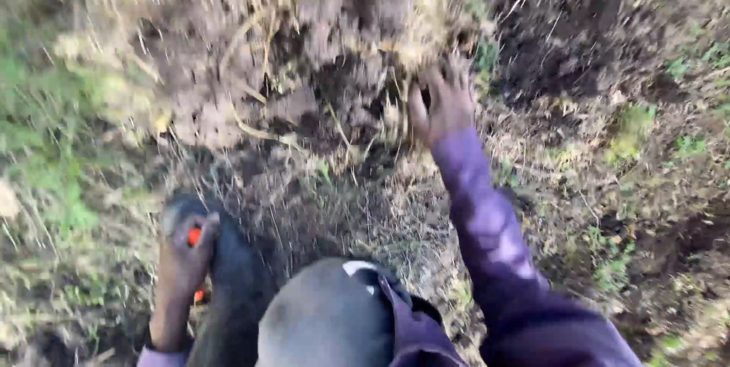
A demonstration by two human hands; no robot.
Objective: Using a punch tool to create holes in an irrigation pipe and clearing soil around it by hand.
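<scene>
My right hand, in a purple sleeve, reaches forward and grips the lower edge of a big clump of dry grass, roots and soil that is lifted off the ground. My left hand is low at the left, closed around something with an orange part, likely a tool handle, resting against my dark trouser leg. The picture is blurred by motion, so the held thing's shape is unclear.
Dark bare soil lies at the upper right. Green grass grows along the left side, and dry straw with small green weeds covers the ground to the right. My bent knee fills the bottom centre.
</scene>
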